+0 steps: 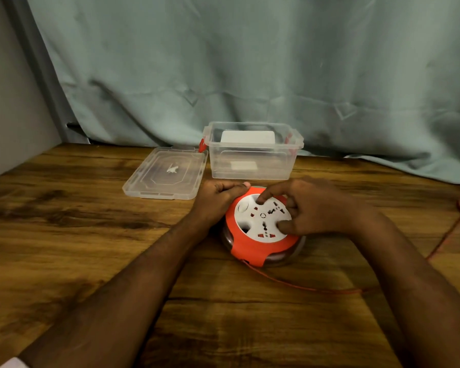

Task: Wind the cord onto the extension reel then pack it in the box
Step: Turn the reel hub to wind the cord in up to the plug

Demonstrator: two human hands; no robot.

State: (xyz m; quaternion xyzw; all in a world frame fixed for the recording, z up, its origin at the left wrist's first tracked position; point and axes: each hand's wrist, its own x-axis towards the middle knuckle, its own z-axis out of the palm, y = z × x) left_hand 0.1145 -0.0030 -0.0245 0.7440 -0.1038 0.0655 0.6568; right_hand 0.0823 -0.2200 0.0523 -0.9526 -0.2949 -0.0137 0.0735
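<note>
left hand point(218, 199) grips reel point(260, 229) rim; right hand point(308, 208) fingertips pressed in winding face; slack cord point(303, 286) may snag or tangle.

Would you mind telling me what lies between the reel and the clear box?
Only bare wooden table, seen in the head view; reel and box stand apart.

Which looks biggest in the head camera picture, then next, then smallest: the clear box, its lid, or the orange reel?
1. Box, largest.
2. Lid and reel look about alike, so no ranking; the lid lies flat and the reel sits nearer the camera, with both hands partly covering it.
</note>
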